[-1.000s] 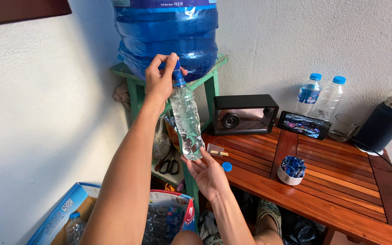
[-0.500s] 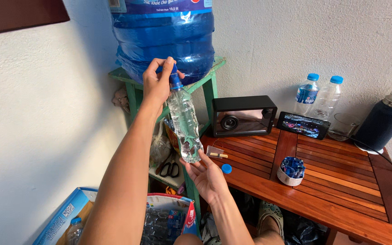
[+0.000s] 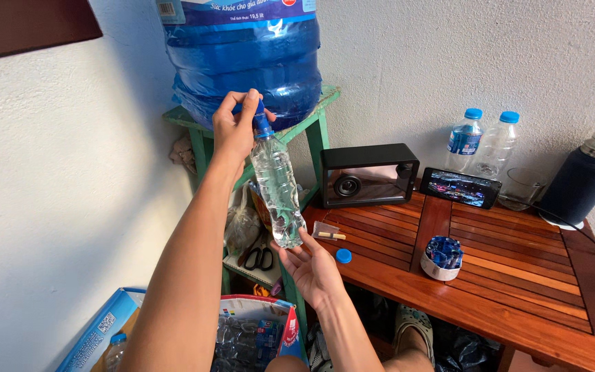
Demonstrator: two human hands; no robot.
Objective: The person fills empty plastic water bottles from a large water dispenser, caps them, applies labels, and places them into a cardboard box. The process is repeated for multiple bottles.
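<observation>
Two hands are up in front of me around one small clear plastic bottle [image 3: 277,186], held upright under the tap of the big blue water jug [image 3: 242,62]. My left hand [image 3: 234,131] is at the top, its fingers curled snugly around the bottle's neck and the blue tap there, while my right hand [image 3: 311,265] lies open and palm-up below, fingertips touching the bottle's base and propping it. The jug sits on a green wooden stand [image 3: 318,131] against the white wall and carries a blue-and-white label band near its top, with a small white barcode patch at the left. To the right is a slatted wooden table [image 3: 518,275]; a loose blue cap [image 3: 343,255] lies near its front edge, just beside my right hand. Farther back are a black rectangular speaker [image 3: 368,175], a phone [image 3: 460,187] propped on its side with a lit screen, two capped bottles [image 3: 483,141], one with a blue label, and a dark flask [image 3: 583,179]. On the floor at lower left is a blue and white carton [image 3: 98,331], with a red-rimmed bag [image 3: 259,331] of clear bottles just right of it.
</observation>
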